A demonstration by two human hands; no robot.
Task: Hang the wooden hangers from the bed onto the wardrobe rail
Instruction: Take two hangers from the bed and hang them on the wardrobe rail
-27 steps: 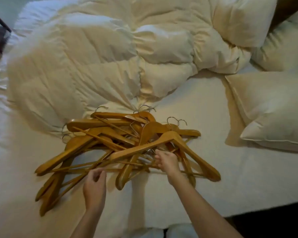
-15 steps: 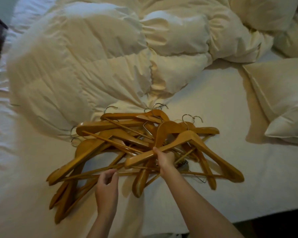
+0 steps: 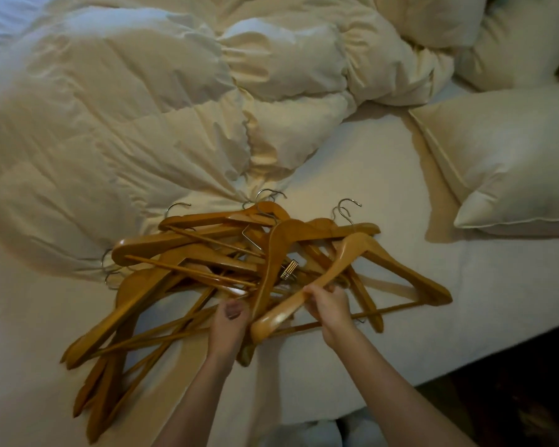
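I see a big messy pile of wooden hangers (image 3: pixel 207 262) lying on the bed (image 3: pixel 384 188). The pile sits on the white sheet, near the bed's close edge, a bit toward 7 o'clock from the middle of my view. The hangers cross over each other every which way. Their metal hooks (image 3: pixel 346 209) stick out at the far side, toward 12 o'clock.

My right hand (image 3: pixel 331 306) is closed around one arm of the top hanger (image 3: pixel 352 269). This hanger is lighter in colour and lies over the right part of the pile. Its peak points to 12 o'clock, and its other arm runs out toward 4 o'clock, ending near the bed's edge. The thin bar along its bottom passes just behind my right hand.

My left hand (image 3: pixel 228 324) is at the near side of the pile, at about 6 o'clock from its middle. The fingers (image 3: pixel 234 309) are curled and touch the thin bars there. I cannot tell if this hand is really holding a bar or only resting on it. The low end of the top hanger sits between my two hands, just beside the left one.

A puffy cream duvet (image 3: pixel 126 124) is bunched up past the pile, from 9 o'clock to 12 o'clock. It touches the far hooks. A pillow (image 3: pixel 504 162) lies at 3 o'clock, well apart from the hangers. Another pillow (image 3: pixel 513 43) is behind it at 1 o'clock.
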